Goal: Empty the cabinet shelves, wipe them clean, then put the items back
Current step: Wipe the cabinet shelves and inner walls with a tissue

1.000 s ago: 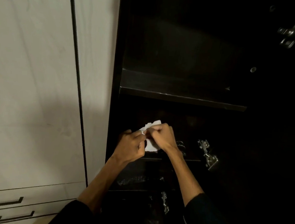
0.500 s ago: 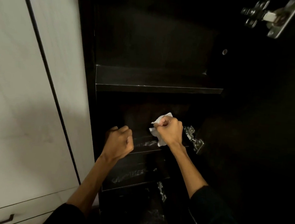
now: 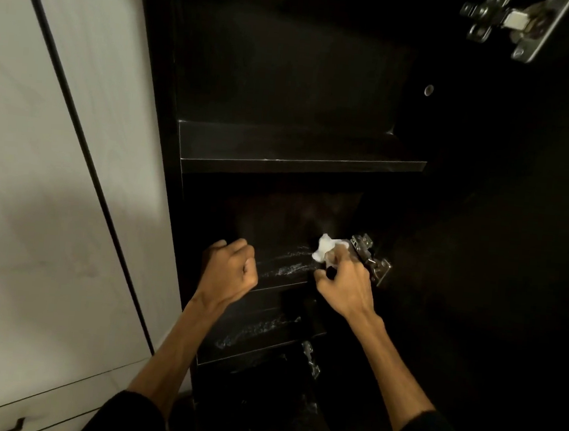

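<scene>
**White cloth pressed to a dark cabinet shelf**

At far left stand pale closed doors (image 3: 54, 195), with a dark drawer handle (image 3: 17, 425) in the bottom corner. Next comes the open dark cabinet (image 3: 159, 101), its shelves running left to right. The upper shelf (image 3: 298, 154) shows nothing on it. On the shelf below (image 3: 282, 266), pale smears streak the surface, and a further shelf lower down (image 3: 256, 329) carries similar streaks.

The left hand (image 3: 228, 270) hovers at the front left of the smeared shelf, fingers curled shut into a loose fist holding nothing visible. The right hand (image 3: 346, 282) reaches in at the right end of that shelf, fingers bunched tight on a crumpled white cloth (image 3: 325, 248). The wad has no clear long axis; it pokes out past the fingertips toward the cabinet's back, just beside a metal hinge (image 3: 372, 257). Whether it touches the shelf, I cannot tell. Another hinge (image 3: 510, 22) sits at top right.
</scene>
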